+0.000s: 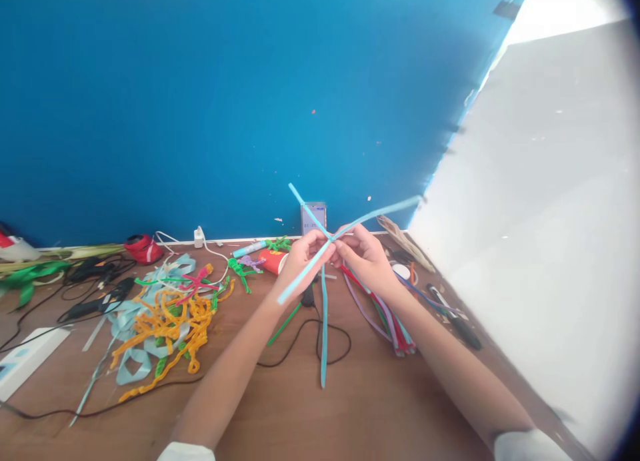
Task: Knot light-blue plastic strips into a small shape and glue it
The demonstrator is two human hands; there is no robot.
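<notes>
Light blue pipe cleaners (377,212) cross each other in front of me, held up above the table. Their arms stick out to the upper left, upper right, lower left and straight down. My left hand (305,256) is closed around the crossing from the left, its fingertips pinching there. From the right, my right hand (367,258) pinches the same spot with thumb and fingers. The two hands meet at the crossing, so the exact join is partly hidden by the fingers.
A tangle of orange pipe cleaners (175,321) and pale blue ribbon (135,368) lies at left. Red and purple pipe cleaners (400,338) lie under my right forearm. A phone (314,219) leans on the blue wall (225,101). A black cable (300,328) crosses the wooden table (330,421).
</notes>
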